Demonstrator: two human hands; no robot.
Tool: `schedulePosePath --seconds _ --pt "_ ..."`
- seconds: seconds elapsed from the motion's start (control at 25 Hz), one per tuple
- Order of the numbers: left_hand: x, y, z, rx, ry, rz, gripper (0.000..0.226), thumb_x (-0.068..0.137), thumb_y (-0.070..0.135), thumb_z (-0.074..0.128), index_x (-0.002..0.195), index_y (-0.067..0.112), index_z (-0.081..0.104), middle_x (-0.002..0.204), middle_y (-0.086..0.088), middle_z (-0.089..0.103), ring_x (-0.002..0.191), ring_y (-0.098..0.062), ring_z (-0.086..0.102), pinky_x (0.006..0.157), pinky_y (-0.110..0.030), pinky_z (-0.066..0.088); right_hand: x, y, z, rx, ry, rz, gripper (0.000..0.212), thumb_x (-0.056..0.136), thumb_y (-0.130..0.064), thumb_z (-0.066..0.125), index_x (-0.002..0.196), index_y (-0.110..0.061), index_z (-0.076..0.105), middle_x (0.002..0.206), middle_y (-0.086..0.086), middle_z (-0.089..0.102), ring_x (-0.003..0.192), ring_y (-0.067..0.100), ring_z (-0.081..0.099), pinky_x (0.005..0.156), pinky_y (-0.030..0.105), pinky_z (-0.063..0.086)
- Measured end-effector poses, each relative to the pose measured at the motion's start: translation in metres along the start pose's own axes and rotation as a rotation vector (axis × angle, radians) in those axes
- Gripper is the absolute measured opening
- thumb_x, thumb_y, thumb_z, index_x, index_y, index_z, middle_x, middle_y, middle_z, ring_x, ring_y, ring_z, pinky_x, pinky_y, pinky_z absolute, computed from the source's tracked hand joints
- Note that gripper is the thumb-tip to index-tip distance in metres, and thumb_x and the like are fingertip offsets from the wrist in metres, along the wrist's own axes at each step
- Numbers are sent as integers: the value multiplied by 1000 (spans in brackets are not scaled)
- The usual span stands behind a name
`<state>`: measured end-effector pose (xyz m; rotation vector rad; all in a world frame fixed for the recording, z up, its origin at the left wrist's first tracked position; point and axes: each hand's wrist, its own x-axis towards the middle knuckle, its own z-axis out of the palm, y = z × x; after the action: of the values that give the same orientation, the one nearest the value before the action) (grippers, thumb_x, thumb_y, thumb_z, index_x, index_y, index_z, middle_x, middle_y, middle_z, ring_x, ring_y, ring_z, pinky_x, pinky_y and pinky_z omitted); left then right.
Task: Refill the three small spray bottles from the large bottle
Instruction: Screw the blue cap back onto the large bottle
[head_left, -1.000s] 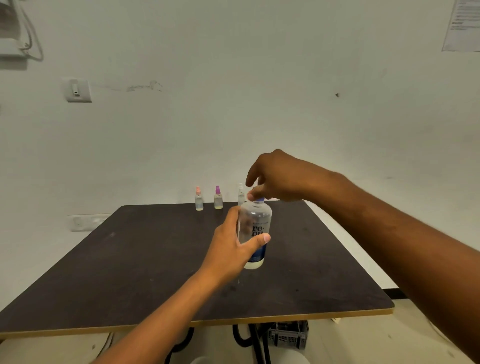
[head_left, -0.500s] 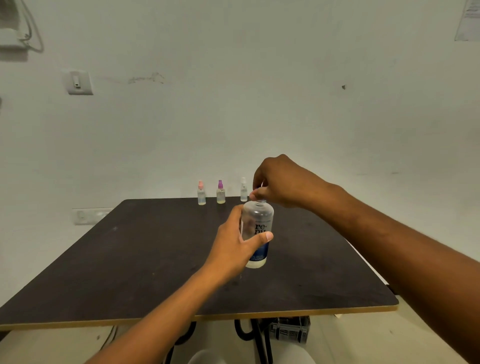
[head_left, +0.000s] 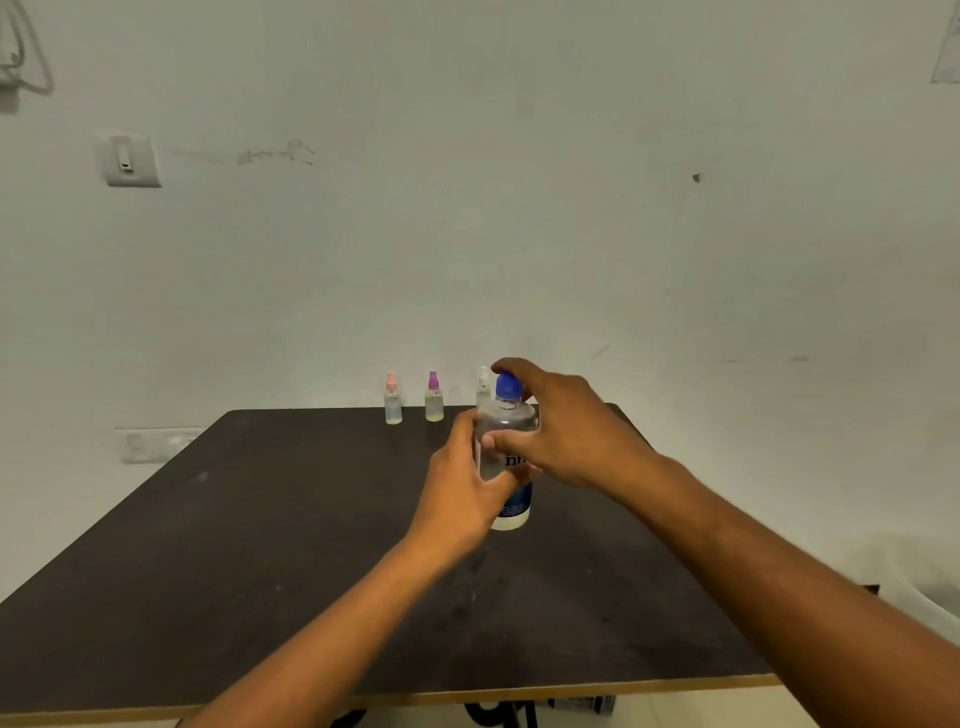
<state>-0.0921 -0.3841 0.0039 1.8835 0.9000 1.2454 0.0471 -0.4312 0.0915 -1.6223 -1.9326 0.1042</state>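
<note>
Both hands clasp the large bottle (head_left: 505, 457) upright: left hand (head_left: 467, 493) steadies it, right hand (head_left: 566, 431) works its blue cap (head_left: 508, 387).

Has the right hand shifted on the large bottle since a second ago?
Yes. The right hand dropped from the blue cap onto the large bottle.

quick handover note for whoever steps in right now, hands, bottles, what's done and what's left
Left hand: wrapped around the large bottle, holding it upright on the table.
Right hand: fingers on the bottle's upper body, beside its blue cap; cap on.
Small spray bottles: pink-topped, purple-topped and clear-topped stand in a row at the table's far edge, tops on.
Done: large bottle in hand only.
Left: uncap the large bottle, open and refill all three small ones.
</note>
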Motion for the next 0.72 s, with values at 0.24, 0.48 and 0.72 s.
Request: schedulePosePath --seconds 0.24,0.48,0.72 --pt "42 -34 23 1 -8 -21 56 85 14 79 130 28 51 114 14 69 106 -1 68 83 -19 58 35 47 33 43 51 32 79 86 -39 76 150 -43 31 127 -1 65 105 19 67 94 37 59" --pt "97 -78 49 35 -68 -21 61 84 17 81 135 24 47 117 18 66 109 2 65 93 -22 56 82 105 54 35 87 32 76 86 -37 77 150 -37 36 121 -1 66 95 13 64 87 26 56" --pt "150 -140 65 209 -125 -94 103 75 50 85 156 27 26 152 5 46 138 -13 46 113 -37 43 146 180 77 0 99 88 75 86 -37 77 149 -35 36 123 4 63 101 22 65 90 33 57"
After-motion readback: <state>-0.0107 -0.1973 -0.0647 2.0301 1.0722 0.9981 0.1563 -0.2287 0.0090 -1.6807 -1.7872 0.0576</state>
